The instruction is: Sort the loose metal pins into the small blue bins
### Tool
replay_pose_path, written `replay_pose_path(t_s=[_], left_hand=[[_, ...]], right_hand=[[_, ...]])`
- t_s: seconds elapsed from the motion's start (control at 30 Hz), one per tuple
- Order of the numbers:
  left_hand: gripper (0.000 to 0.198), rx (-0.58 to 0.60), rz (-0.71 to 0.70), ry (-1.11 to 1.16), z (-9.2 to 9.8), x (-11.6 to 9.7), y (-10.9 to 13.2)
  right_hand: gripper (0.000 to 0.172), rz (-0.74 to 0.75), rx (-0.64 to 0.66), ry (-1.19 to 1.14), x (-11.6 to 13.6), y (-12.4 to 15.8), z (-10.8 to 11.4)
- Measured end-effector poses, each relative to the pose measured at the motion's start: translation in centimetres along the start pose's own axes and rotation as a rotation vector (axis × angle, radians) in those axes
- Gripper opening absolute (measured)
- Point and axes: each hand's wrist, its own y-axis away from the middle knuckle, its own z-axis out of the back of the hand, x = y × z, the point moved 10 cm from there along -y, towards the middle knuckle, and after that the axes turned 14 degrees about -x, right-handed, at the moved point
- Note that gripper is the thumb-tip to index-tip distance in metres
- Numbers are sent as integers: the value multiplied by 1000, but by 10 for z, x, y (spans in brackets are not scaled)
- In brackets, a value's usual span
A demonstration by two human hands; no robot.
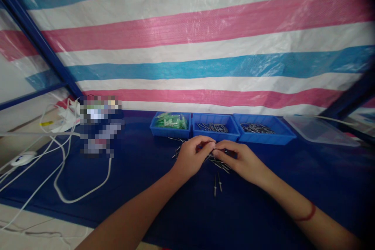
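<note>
My left hand (190, 158) and my right hand (244, 160) meet over the blue table, thumbs and fingertips pinched close together. Whatever lies between the fingertips is too small to make out. Under and behind the hands is a loose pile of thin metal pop rivets (221, 165), partly hidden by them. Two more pop rivets (215, 187) lie apart, nearer to me. Just beyond the hands stand a middle blue bin (215, 135) and a right blue bin (266, 138), both holding similar thin metal pieces. Green and whitish pieces (171, 120) fill the left blue bin (168, 132).
A see-through plastic lid or tray (322, 131) lies right of the bins. White cables (63, 195) loop across the left side, with a white power strip (66, 123) behind. A striped plastic sheet (199, 31) hangs at the back between blue frame posts (41, 39).
</note>
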Motion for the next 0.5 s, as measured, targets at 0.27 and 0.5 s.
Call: replay_pose_path(t_s=[0.27,0.5], left_hand=[[18,12,-116,-163,0,-11,0],[34,152,-347,-623,-11,-17,14]], right_hand=[[27,-104,-196,8,-17,-9,27],[27,-111,-650,509,-46,-11,134]])
